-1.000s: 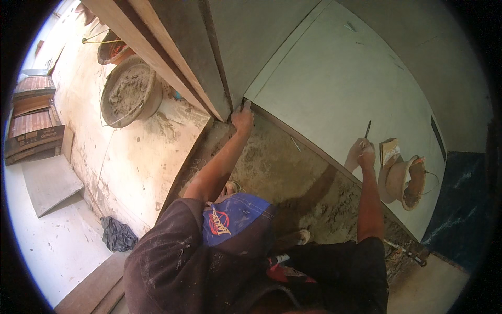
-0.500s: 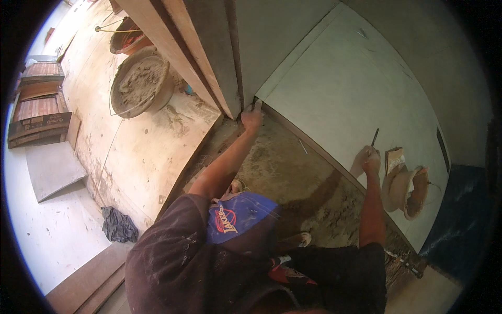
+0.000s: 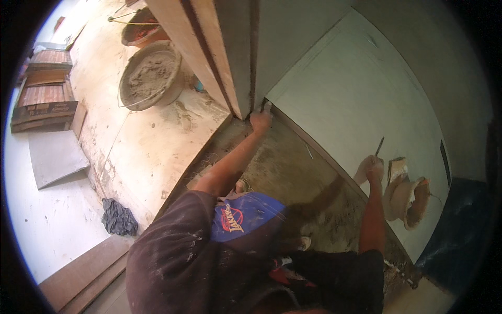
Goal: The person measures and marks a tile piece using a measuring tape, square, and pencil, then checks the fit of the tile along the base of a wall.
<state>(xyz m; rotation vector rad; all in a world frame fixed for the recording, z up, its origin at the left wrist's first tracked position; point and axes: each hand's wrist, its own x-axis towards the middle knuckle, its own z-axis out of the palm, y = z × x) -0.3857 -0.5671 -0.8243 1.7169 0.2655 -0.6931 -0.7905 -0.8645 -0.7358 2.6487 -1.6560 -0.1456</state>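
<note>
A large white panel (image 3: 334,78) lies beside bare grey mortar (image 3: 290,172). My left hand (image 3: 261,118) is at the panel's far left corner, next to a wooden door frame (image 3: 226,63); its fingers are closed at the edge, their grip partly hidden. My right hand (image 3: 374,170) is closed round a dark pencil-like stick (image 3: 380,145), over the panel's near edge. Just right of it, a small dirty bucket (image 3: 415,201) and a tan block or scrap (image 3: 396,166) sit on the panel.
At left, a bucket of grey mix (image 3: 149,73) and an orange bucket (image 3: 137,32) stand on a pale floor, with stacked tile boxes (image 3: 44,112), a loose tile (image 3: 57,157) and a black bag (image 3: 119,215). A dark marbled surface (image 3: 452,220) lies at right, a long tool (image 3: 408,277) below.
The view has turned slightly, so the surroundings sit a little differently. Both hands stay at their spots on the panel; the pencil-like stick remains in my right hand.
</note>
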